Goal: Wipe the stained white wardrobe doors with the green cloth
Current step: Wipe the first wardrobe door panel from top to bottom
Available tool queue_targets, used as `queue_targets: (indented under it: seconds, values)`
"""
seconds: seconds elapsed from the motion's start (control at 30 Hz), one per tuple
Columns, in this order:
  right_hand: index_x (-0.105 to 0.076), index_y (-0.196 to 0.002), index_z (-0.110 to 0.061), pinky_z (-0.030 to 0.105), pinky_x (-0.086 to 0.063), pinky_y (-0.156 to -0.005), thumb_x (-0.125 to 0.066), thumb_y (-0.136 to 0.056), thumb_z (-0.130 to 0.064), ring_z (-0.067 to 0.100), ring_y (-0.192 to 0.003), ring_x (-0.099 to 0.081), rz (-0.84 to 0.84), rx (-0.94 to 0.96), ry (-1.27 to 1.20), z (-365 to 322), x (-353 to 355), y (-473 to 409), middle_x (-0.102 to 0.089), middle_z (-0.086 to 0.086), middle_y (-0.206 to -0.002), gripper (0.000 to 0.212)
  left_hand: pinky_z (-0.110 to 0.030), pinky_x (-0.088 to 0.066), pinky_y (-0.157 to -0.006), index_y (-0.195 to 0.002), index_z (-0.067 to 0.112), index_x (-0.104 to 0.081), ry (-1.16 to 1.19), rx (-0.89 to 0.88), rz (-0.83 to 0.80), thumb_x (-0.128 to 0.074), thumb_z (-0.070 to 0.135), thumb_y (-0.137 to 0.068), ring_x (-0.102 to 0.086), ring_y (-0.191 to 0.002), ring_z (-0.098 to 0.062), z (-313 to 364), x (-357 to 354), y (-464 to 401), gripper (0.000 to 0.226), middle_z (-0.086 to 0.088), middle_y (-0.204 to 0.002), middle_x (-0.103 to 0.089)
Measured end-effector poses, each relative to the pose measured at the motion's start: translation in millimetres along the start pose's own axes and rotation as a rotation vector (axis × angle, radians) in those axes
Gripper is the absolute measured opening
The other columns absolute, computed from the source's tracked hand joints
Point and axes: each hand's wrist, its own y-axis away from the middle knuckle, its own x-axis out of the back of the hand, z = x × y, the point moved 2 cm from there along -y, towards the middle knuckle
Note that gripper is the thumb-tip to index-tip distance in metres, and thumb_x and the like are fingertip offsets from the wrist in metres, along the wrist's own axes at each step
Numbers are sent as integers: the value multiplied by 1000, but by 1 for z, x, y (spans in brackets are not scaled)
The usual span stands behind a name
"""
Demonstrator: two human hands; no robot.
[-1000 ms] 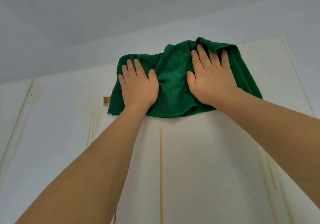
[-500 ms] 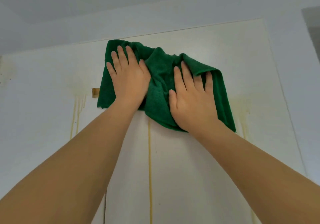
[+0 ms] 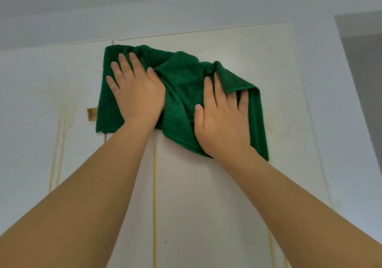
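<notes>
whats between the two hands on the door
In the head view, a bunched ridge of the green cloth lies between the left hand and the right hand. Both hands press flat on that cloth against the wardrobe door.

Soft, even, diffuse light fills the head view with no visible source; the wardrobe doors (image 3: 217, 185) read as flat off-white without glare or hot spots, and only faint, soft-edged shadows lie beneath the forearms and along the lower edge of the green cloth (image 3: 182, 94). Deeper shade gathers in the cloth's folds and in the grey recess (image 3: 363, 60) at upper right. Focus is slightly soft throughout with mild compression smear, the yellow streaks (image 3: 154, 205) remain legible, and wide-angle distortion makes the door edges converge upward and enlarges the forearms toward the lower corners.
</notes>
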Motion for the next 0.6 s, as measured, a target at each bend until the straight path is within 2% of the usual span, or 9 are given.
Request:
queue_targets:
  seconds: [0.13, 0.2, 0.33, 0.4, 0.47, 0.6]
  values:
    - [-15, -158, -18, 53, 1, -121, -25, -101, -39, 23, -150, -11, -17, 64, -17, 32, 7, -49, -8, 3, -166, 62, -53, 2, -125, -161, 9, -9, 14, 41, -11, -22, 38, -106, 0, -156, -33, 8, -5, 19, 64, -15, -169, -4]
    - [-16, -158, -18, 51, 1, -122, -24, -102, -38, 21, -151, -9, 10, 20, -32, 52, 13, -69, -9, 3, -166, 60, -54, 4, -124, -162, 10, -6, -1, 36, -25, -21, 40, -106, 3, -156, -32, 14, -4, 14, 65, -13, -169, -1]
    - [-17, -158, -15, 52, -1, -122, -22, -101, -38, 26, -151, -10, 94, -76, -12, 42, 8, -32, -12, 8, -165, 62, -58, 6, -123, -162, 12, -4, 26, 137, -28, -21, 40, -106, 5, -156, -31, 28, -4, 2, 65, -11, -169, 1]
    - [-17, -158, -14, 53, -1, -121, -23, -100, -39, 27, -150, -14, 49, -63, -11, 41, 6, -14, -13, 8, -165, 63, -58, 6, -123, -162, 11, -3, 30, 170, -32, -21, 40, -106, 6, -156, -30, 36, -5, 9, 65, -11, -169, 2]
    - [-15, -158, -16, 53, 1, -121, -25, -100, -40, 25, -150, -12, 4, -44, 0, 54, 9, -28, -10, 6, -165, 63, -57, 6, -123, -162, 11, -3, 29, 141, -33, -21, 41, -106, 6, -156, -30, 43, -8, 19, 66, -11, -169, 2]
    - [-13, -159, -18, 53, 0, -121, -22, -101, -39, 24, -151, -8, 28, -115, 13, 80, 15, -78, -8, 4, -166, 63, -57, 8, -123, -162, 12, -1, 11, 83, -45, -19, 48, -104, 7, -156, -30, 46, -11, 30, 70, -11, -169, 4]
